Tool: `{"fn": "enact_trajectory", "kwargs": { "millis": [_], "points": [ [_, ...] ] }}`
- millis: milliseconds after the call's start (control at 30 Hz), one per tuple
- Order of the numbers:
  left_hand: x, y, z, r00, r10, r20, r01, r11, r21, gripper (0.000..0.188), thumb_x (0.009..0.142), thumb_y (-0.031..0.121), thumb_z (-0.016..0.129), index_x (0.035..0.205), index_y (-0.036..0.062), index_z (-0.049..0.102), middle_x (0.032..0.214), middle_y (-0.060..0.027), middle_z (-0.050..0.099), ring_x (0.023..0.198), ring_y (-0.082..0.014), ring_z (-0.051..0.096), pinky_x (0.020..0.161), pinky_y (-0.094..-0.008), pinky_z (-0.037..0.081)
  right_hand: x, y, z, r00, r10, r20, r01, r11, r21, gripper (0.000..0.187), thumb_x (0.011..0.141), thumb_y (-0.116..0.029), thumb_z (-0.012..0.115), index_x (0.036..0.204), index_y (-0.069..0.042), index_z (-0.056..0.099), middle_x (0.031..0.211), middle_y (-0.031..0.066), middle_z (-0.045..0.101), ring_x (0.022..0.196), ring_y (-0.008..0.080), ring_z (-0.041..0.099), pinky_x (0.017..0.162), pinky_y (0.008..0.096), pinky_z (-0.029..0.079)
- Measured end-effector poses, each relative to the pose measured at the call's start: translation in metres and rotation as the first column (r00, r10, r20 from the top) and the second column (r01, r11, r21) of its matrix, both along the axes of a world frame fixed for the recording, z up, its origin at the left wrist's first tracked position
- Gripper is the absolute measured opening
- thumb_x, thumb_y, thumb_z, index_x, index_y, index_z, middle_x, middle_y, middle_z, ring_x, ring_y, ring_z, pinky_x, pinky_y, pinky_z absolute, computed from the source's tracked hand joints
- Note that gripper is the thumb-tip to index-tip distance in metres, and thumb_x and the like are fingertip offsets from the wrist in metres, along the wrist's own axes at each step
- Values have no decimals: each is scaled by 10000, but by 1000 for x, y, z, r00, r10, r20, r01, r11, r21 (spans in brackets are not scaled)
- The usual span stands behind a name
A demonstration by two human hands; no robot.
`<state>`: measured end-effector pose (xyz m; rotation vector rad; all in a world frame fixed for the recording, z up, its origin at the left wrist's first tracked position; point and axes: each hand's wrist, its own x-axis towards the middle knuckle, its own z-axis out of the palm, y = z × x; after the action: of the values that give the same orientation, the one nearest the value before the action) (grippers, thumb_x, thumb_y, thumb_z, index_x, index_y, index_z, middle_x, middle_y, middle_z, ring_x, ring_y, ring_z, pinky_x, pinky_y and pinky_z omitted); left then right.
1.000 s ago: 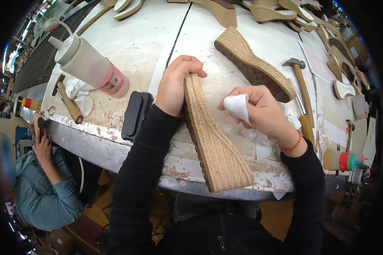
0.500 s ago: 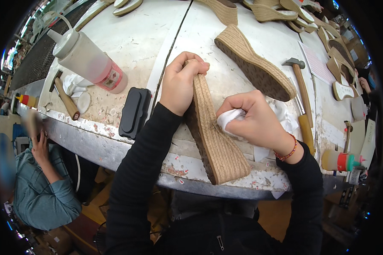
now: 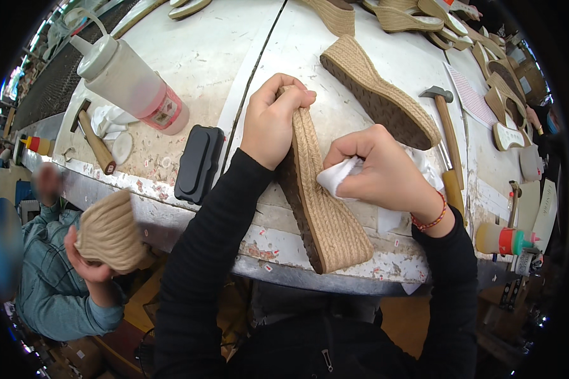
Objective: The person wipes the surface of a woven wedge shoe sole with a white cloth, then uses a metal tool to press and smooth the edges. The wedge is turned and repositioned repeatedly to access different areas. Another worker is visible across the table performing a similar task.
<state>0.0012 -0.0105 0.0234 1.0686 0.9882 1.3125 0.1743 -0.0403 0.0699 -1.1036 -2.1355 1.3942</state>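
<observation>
Wedge sole [image 3: 332,227], long axis slanting, thin end far-left — left grip [image 3: 272,126] clasps that end (right grip [image 3: 382,170] pinches cloth [image 3: 337,179])

Bright up on the white tabletop [image 3: 202,76], dim down below!
Pours in even, lays only soft shadows, catches a dull sheen along the metal table edge [image 3: 161,232], swallows nearly every fold of the black sleeves [image 3: 199,252]; reads crisp on the woven wedge sole [image 3: 338,230]; smears at far left over a pinkish patch [image 3: 47,182] and a blue shape [image 3: 3,249]; glints with white lights [image 3: 42,40] near the upper-left rim, bows straight lines outward, and falls off to black at the corners.
</observation>
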Motion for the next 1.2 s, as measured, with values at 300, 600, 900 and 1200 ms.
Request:
{"fn": "enact_trajectory", "kwargs": {
  "millis": [300, 600, 900, 1200],
  "points": [
    [2, -1, 3, 999, -37, 39, 39, 999, -37, 100, 790, 108, 575, 811, 14, 549, 718, -13, 538, 670, -73, 462, 625, -207, 365, 3, 0, -2, 999, 3, -39, -4, 1000, -27, 110, 678, -59, 637, 736, 34, 651, 589, 30, 582, 544, 60, 493, 516, 216, 404],
    [1, 2, 1, 997, -67, 50, 69, 997, -40, 100, 786, 108, 576, 820, 18, 548, 716, -14, 541, 660, -71, 464, 611, -204, 363, 11, 5, 3, 997, -78, 16, 80, 987, -138, 118, 715, -73, 630, 763, 31, 655, 618, 26, 599, 561, 61, 518, 528, 218, 418],
    [-4, -2, 4, 999, -51, 1, 51, 998, -33, 120, 792, 138, 553, 850, 34, 546, 749, -27, 563, 674, -72, 468, 636, -205, 366, -6, -12, -8, 997, -33, -71, 51, 965, 257, 114, 668, -65, 652, 715, 36, 634, 603, 127, 609, 546, 145, 580, 539, 262, 449],
    [1, 3, -3, 994, -72, 85, 77, 996, -48, 90, 786, 101, 566, 822, 20, 553, 735, -18, 547, 688, -70, 472, 638, -201, 368, -1, -10, -8, 996, -58, -71, 66, 991, 115, 89, 721, -47, 640, 734, 41, 632, 624, 20, 593, 604, 33, 511, 546, 209, 425]
  ]
}}
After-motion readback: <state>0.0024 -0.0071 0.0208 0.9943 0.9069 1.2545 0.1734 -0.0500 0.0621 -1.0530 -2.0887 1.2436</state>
